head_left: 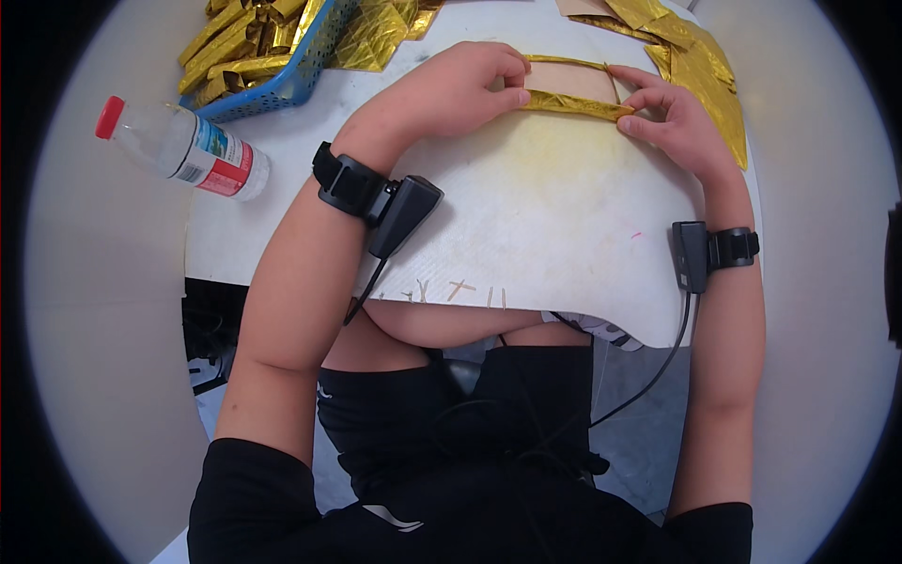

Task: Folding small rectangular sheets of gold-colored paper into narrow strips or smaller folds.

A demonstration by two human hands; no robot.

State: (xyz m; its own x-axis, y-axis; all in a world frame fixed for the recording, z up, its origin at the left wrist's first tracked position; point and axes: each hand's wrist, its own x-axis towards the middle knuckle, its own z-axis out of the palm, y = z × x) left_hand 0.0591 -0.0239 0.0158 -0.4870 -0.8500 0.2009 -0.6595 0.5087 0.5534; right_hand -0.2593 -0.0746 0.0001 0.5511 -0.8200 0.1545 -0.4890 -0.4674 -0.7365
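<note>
A sheet of gold foil paper (pixel 575 101) is stretched between both hands at the far side of the white table. Its pale beige back shows in the middle, and the near and far edges are folded into narrow gold strips. My left hand (pixel 474 86) pinches the sheet's left end between thumb and fingers. At the right end, my right hand (pixel 669 117) has its thumb and a finger closed on the near corner, while the index finger reaches along the side to the far corner.
A blue basket (pixel 299 86) of folded gold foil pieces stands at the far left, beside flat gold sheets (pixel 376 38). More gold sheets (pixel 700 70) pile up at the far right. A red-capped plastic bottle (pixel 193 150) lies on the left. Cabled black devices are strapped to both wrists.
</note>
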